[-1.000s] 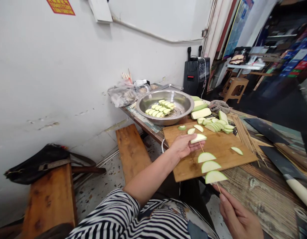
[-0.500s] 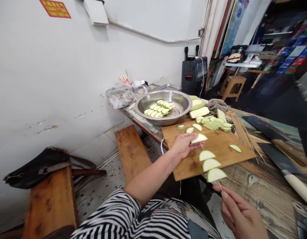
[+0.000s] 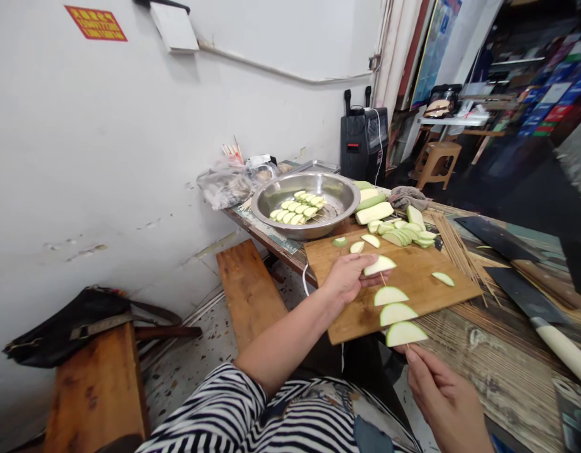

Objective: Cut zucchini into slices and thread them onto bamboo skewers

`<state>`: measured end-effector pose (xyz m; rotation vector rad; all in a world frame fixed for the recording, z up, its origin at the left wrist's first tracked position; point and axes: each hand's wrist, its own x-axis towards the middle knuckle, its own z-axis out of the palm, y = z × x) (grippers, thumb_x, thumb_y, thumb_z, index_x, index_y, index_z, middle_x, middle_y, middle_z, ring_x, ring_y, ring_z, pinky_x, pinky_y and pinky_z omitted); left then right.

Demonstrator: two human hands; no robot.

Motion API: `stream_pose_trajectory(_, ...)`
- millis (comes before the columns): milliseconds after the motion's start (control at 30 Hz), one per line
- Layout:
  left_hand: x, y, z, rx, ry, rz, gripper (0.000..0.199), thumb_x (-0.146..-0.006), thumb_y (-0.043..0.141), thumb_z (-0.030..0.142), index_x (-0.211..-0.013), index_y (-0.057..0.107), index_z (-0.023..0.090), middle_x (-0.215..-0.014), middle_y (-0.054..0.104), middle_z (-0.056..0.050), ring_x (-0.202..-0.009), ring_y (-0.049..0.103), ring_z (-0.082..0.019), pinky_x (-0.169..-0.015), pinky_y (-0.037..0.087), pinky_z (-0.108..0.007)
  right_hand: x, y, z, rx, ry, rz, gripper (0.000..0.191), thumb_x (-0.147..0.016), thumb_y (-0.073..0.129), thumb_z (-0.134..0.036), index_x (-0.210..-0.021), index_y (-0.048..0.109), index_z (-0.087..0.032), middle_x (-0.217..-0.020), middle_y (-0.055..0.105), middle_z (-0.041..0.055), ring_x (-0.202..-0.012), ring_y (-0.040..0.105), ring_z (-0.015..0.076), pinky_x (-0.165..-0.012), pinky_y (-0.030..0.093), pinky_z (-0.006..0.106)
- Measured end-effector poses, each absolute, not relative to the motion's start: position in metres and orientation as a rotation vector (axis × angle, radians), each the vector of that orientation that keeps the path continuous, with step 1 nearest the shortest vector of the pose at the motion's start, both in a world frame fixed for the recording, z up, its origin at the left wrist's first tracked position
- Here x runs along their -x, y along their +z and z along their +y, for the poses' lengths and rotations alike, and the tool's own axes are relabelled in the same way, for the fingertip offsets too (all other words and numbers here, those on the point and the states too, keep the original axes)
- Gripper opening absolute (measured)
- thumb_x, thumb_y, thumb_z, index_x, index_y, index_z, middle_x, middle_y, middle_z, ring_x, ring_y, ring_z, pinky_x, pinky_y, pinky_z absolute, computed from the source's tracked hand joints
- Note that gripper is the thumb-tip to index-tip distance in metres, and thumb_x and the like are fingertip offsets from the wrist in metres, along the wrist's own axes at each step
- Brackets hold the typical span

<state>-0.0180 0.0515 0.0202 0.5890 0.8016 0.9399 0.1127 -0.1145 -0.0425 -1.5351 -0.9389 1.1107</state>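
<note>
My left hand (image 3: 349, 277) pinches a half-round zucchini slice (image 3: 379, 265) at the far tip of a thin wooden skewer (image 3: 383, 280), above the cutting board (image 3: 344, 318). Three more zucchini slices (image 3: 398, 313) are threaded along the skewer nearer to me. My right hand (image 3: 444, 390) grips the skewer's near end, its fingertips close against the last slice. On the board lie a few loose slices (image 3: 442, 279) and, at its far right, a pile of cut pieces (image 3: 403, 234).
A steel basin (image 3: 305, 182) with finished zucchini skewers (image 3: 295, 209) stands behind the board. Peeled zucchinis (image 3: 374, 213), bare skewers (image 3: 453, 245) and two cleavers (image 3: 521, 292) lie on the table. Wooden benches (image 3: 248, 289) and a black bag (image 3: 64, 327) are at the left.
My right hand has moved up along the skewer, closer to the nearest slice. The left hand keeps its pinch on the far slice. The view has shifted slightly.
</note>
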Motion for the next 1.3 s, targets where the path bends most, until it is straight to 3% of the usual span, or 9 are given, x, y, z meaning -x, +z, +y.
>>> stream_pose_trajectory(100,0.017,0.022,0.050,-0.608,0.930,0.807,0.009,-0.083,0.055,0.010,-0.080,0.062,0.006,-0.074,0.069,-0.012,-0.063,0.067,-0.017,-0.061,0.056,-0.028,-0.114,-0.043,-0.114,1.586,0.917,-1.112,0.036,-0.077,0.063,-0.046,-0.091,0.072,-0.015,-0.077,0.070,0.0067,-0.062,0.059,0.0151,-0.059,0.048,0.022)
stream_pose_trajectory(233,0.016,0.022,0.049,-0.605,0.935,0.797,0.007,-0.081,0.056,0.011,-0.078,0.062,0.007,-0.073,0.070,-0.011,-0.063,0.067,-0.017,-0.061,0.056,-0.028,-0.113,-0.041,-0.112,1.593,0.800,-1.195,0.037,-0.079,0.058,-0.047,-0.089,0.072,-0.014,-0.075,0.072,0.0066,-0.056,0.058,0.0142,-0.055,0.048,0.021)
stream_pose_trajectory(433,0.012,0.020,0.048,-0.589,0.905,0.782,0.006,-0.080,0.057,0.010,-0.078,0.061,0.007,-0.073,0.070,-0.010,-0.061,0.068,-0.017,-0.061,0.056,-0.027,-0.109,-0.036,-0.113,1.562,0.840,-1.189,0.039,-0.082,0.055,-0.048,-0.089,0.070,-0.012,-0.051,0.054,-0.0015,-0.044,0.046,0.0115,-0.043,0.040,0.020)
stream_pose_trajectory(567,0.009,0.017,0.047,-0.609,0.893,0.780,0.005,-0.079,0.058,0.012,-0.079,0.062,0.008,-0.074,0.070,-0.011,-0.063,0.068,-0.017,-0.061,0.056,-0.026,-0.108,-0.036,-0.115,1.540,0.886,-1.157,0.040,-0.082,0.054,-0.050,-0.087,0.069,-0.012,-0.049,0.044,-0.0037,-0.043,0.039,0.0106,-0.040,0.033,0.021)
stream_pose_trajectory(833,0.008,0.015,0.042,-0.631,0.887,0.791,0.005,-0.077,0.060,0.013,-0.077,0.063,0.009,-0.071,0.070,-0.009,-0.061,0.067,-0.016,-0.061,0.054,-0.025,-0.108,-0.039,-0.117,1.525,0.975,-1.142,0.042,-0.082,0.053,-0.050,-0.088,0.068,-0.012,-0.049,0.037,-0.0047,-0.044,0.034,0.0105,-0.040,0.027,0.022)
stream_pose_trajectory(1300,0.008,0.013,0.043,-0.591,0.915,0.802,0.004,-0.075,0.062,0.013,-0.076,0.063,0.009,-0.071,0.069,-0.008,-0.058,0.067,-0.016,-0.058,0.054,-0.025,-0.100,-0.029,-0.114,1.548,0.938,-1.108,0.040,-0.083,0.052,-0.050,-0.087,0.068,-0.013,-0.050,0.036,-0.0053,-0.045,0.033,0.0104,-0.043,0.026,0.023)
